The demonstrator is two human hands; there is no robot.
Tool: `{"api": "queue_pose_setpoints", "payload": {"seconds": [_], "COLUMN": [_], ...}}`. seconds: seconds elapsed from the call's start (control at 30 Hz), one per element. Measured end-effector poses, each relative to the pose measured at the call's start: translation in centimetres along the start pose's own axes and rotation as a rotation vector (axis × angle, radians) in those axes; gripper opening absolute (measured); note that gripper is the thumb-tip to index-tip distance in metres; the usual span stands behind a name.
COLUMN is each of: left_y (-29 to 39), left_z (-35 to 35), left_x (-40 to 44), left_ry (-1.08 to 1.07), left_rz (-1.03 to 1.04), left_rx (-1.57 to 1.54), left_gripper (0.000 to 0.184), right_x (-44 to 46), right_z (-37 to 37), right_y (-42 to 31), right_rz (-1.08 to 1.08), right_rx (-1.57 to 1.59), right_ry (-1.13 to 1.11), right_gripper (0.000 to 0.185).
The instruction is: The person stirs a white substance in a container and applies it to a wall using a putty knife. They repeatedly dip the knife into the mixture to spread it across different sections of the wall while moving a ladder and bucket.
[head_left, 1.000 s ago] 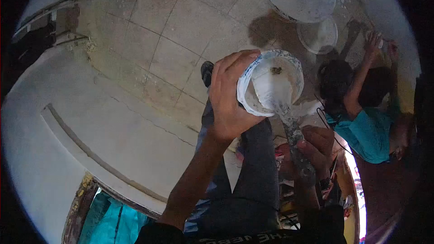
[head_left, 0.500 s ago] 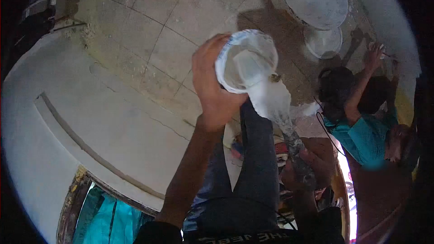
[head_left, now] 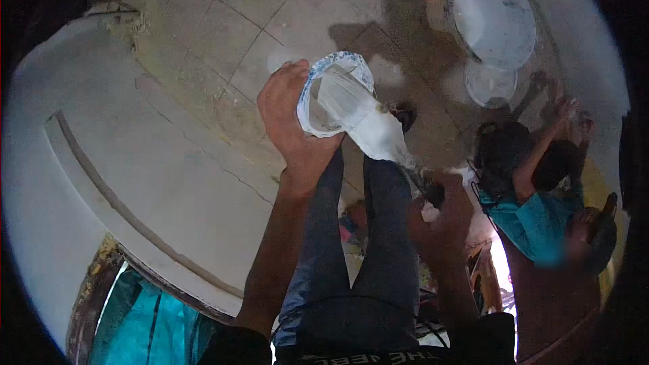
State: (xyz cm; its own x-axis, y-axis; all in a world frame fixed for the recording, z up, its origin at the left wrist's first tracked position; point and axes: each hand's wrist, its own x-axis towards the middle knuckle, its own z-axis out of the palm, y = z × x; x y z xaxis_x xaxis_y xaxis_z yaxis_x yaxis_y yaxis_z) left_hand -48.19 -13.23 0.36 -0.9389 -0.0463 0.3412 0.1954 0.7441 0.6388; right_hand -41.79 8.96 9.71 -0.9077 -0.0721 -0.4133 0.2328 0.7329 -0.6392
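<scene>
My left hand is closed around the side of a small white tub with a blue-stained rim, tilted so that its inside shows. Whitish paste coats the tub. My right hand, dark and partly blurred, grips the handle of a putty knife. Its wide blade is smeared white and reaches over the tub's mouth. Whether the blade touches the inside wall, I cannot tell.
A large white basin and a smaller white bucket stand on the tiled floor. To the right, a person in a teal shirt has raised arms at the wall. A low wall ledge runs along the left.
The tub and my left hand have shifted left. My right hand has come up and left with the putty knife. The whole view has turned slightly.
</scene>
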Motion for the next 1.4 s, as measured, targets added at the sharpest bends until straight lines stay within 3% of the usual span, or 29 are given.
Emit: {"api": "queue_pose_setpoints", "payload": {"seconds": [0.17, 0.23, 0.3, 0.37, 0.4, 0.47, 0.53, 0.6, 0.67, 0.7, 0.73, 0.77, 0.87, 1.0, 1.07, 1.13, 1.17, 1.33, 1.4], "left_y": [-4.9, -8.9, -11.6, -13.3, -13.8, -14.9, -14.6, -14.6, -14.2, -14.3, -14.7, -15.0, -16.6, -17.3, -18.0, -18.8, -19.0, -20.0, -20.3], "left_z": [-0.8, -0.8, -1.1, -1.8, -1.8, -2.7, -3.9, -5.7, -6.7, -7.6, -8.4, -9.0, -10.3, -13.4, -14.1, -14.3, -14.3, -13.5, -13.5], "left_x": [-2.7, -4.6, -6.3, -7.1, -7.8, -8.8, -9.1, -8.7, -8.8, -8.8, -8.8, -8.9, -8.6, -6.6, -6.0, -5.8, -5.4, -3.2, -2.8], "left_ry": [0.035, 0.069, 0.141, 0.248, 0.260, 0.211, 0.203, 0.190, 0.230, 0.271, 0.219, 0.221, 0.274, 0.173, 0.143, 0.093, 0.096, 0.204, 0.207], "left_rz": [-0.120, -0.338, -0.441, -0.656, -0.668, -0.598, -0.676, -0.741, -0.774, -0.817, -0.723, -0.735, -0.852, -0.819, -0.815, -0.561, -0.566, -0.270, -0.266], "left_rx": [0.140, 0.103, 0.173, -0.024, -0.025, -0.013, -0.060, -0.052, -0.114, -0.179, 0.000, -0.010, -0.164, -0.158, -0.084, 0.090, 0.084, 0.086, 0.098], "left_gripper": [0.081, 0.087, 0.088, 0.086, 0.086, 0.083, 0.088, 0.091, 0.090, 0.089, 0.089, 0.089, 0.087, 0.085, 0.084, 0.081, 0.081, 0.066, 0.064], "right_x": [4.3, 6.5, 9.8, 13.1, 15.5, 23.3, 28.9, 30.1, 26.9, 25.0, 22.7, 21.7, 21.9, 21.2, 19.9, 19.2, 19.2, 17.8, 17.4], "right_z": [4.7, 6.1, 6.2, 6.1, 8.3, 15.9, 22.7, 24.5, 23.4, 22.1, 20.2, 19.2, 22.5, 23.7, 22.8, 22.4, 22.1, 22.0, 22.0], "right_y": [-1.2, -1.7, -4.2, -8.8, -8.0, -3.2, 5.1, 4.6, 0.9, -2.4, -5.6, -7.7, -5.9, -8.1, -11.0, -11.9, -12.4, -15.2, -15.1], "right_rz": [0.100, 0.115, 0.100, 0.208, 0.038, -0.242, -0.273, -0.240, 0.288, 0.276, 0.314, 0.349, 0.350, 0.469, 0.513, 0.549, 0.560, 0.677, 0.697], "right_rx": [0.170, 0.223, 0.323, 0.519, 0.688, 0.405, -0.127, -0.201, 0.459, 0.450, 0.624, 0.794, 0.821, 0.782, 0.980, 1.049, 1.129, 1.153, 1.154], "right_ry": [-0.157, -0.219, -0.127, -0.032, 0.088, 0.178, 0.049, -0.029, -0.012, -0.020, 0.012, 0.053, 0.048, -0.199, -0.340, -0.443, -0.535, -0.544, -0.540], "right_gripper": [0.026, 0.031, 0.031, 0.029, 0.027, 0.022, 0.021, 0.024, 0.029, 0.029, 0.031, 0.035, 0.035, 0.035, 0.034, 0.034, 0.034, 0.038, 0.038]}}
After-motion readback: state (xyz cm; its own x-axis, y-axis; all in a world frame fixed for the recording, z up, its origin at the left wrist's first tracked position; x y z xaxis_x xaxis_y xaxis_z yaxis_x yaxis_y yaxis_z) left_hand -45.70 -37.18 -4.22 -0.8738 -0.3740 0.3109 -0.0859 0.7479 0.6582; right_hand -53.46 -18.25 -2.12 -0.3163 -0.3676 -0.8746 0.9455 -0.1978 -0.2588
